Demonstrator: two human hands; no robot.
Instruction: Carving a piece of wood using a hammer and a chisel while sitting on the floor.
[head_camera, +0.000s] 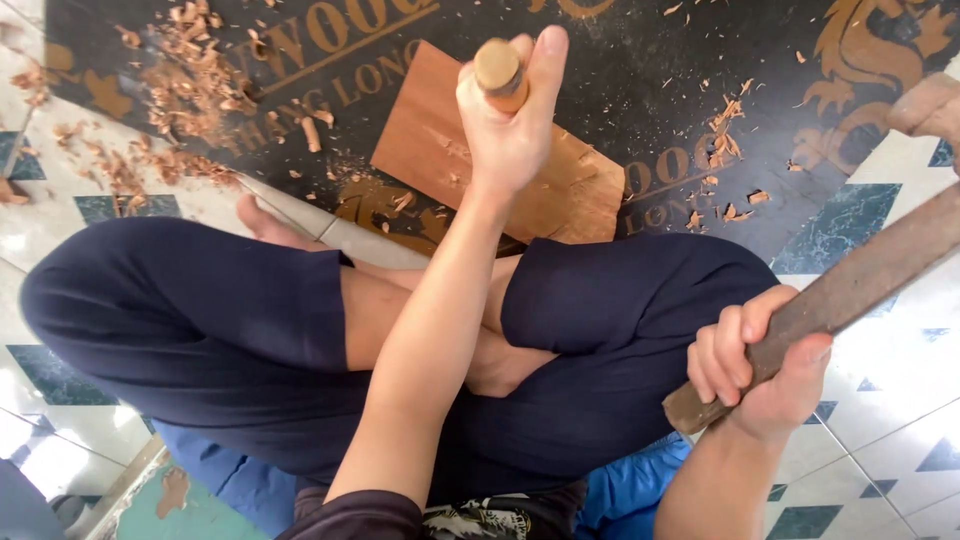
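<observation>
My left hand (508, 120) is shut around the round wooden handle of a chisel (497, 70), held upright over a flat reddish wooden board (440, 140). The chisel's blade is hidden behind my hand. At the lower right, my right hand (760, 365) grips the end of a long, dark wooden stick (860, 280) that slants up to the right edge of the view. I sit cross-legged in dark blue trousers (200, 310), with the board in front of my legs on a black mat (640, 60).
Wood chips (190, 80) lie scattered over the black mat with gold lettering and onto the white and green floor tiles (890, 400). A blue cushion (630, 490) shows under my legs. A rounded wooden piece (930, 105) sits at the right edge.
</observation>
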